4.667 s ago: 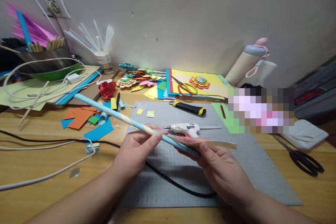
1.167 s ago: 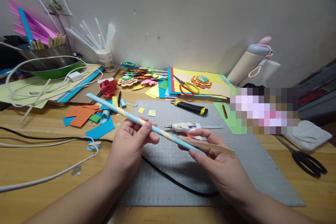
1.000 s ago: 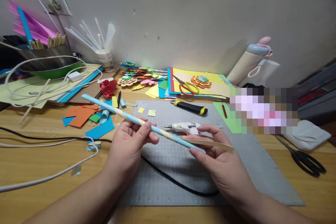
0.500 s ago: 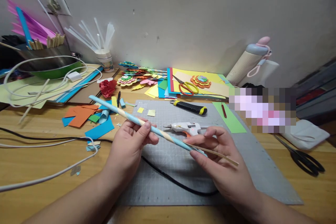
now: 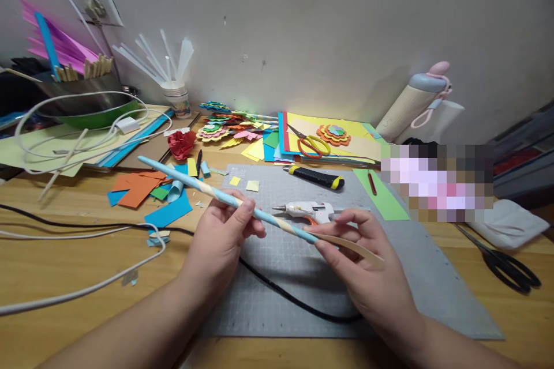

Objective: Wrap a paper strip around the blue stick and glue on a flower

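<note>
A long thin stick (image 5: 186,179) wound in light blue and cream paper slants from upper left to lower right above the grey cutting mat (image 5: 415,277). My left hand (image 5: 220,239) is closed around its middle, thumb on top. My right hand (image 5: 367,265) pinches the stick's lower end together with a loose cream paper strip (image 5: 355,244) that trails off to the right over my fingers. A white hot glue gun (image 5: 305,210) lies on the mat just behind my hands.
A black cord (image 5: 285,294) crosses the mat under my hands. A yellow-black utility knife (image 5: 315,177), orange-handled scissors (image 5: 309,144), paper flowers (image 5: 332,134), coloured paper scraps (image 5: 142,190), black scissors (image 5: 506,262) and white cables (image 5: 78,294) lie around the wooden table (image 5: 52,253).
The loose cream strip has swung down and now curves over my right fingers. The stick has shifted slightly. Both hands have kept their hold.
</note>
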The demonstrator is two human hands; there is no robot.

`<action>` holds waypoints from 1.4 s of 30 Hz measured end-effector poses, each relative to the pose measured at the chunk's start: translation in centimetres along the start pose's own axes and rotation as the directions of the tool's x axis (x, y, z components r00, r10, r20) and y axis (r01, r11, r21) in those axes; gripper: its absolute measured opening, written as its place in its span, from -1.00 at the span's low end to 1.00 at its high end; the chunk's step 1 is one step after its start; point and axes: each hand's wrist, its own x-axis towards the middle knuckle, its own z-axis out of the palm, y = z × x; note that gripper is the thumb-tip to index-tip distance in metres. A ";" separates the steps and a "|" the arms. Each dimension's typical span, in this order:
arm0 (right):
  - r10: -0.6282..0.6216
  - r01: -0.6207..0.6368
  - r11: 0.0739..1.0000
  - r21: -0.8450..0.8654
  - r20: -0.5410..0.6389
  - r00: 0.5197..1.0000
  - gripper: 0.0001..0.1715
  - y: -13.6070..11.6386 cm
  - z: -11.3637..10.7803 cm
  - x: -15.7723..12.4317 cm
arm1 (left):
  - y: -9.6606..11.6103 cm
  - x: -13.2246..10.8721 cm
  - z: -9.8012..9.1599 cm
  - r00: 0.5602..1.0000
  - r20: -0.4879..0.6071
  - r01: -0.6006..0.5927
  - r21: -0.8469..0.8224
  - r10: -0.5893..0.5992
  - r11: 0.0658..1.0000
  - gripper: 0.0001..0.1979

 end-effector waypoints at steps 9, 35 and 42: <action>0.018 -0.020 0.998 0.051 0.034 0.999 -0.62 -0.1 0.0 0.3 | -0.5 -0.4 -0.4 0.970 0.224 0.058 0.179 -0.098 0.982 -0.81; 0.103 -0.107 0.992 0.061 0.056 0.993 -0.75 -0.7 0.1 -0.4 | -0.4 -0.9 0.2 0.963 0.228 0.039 0.416 -0.146 0.909 -0.72; 0.268 -0.292 0.921 0.258 0.124 0.955 -0.66 -0.4 -0.2 0.0 | -0.4 -0.5 0.1 0.936 0.288 0.113 0.300 -0.203 0.947 -0.53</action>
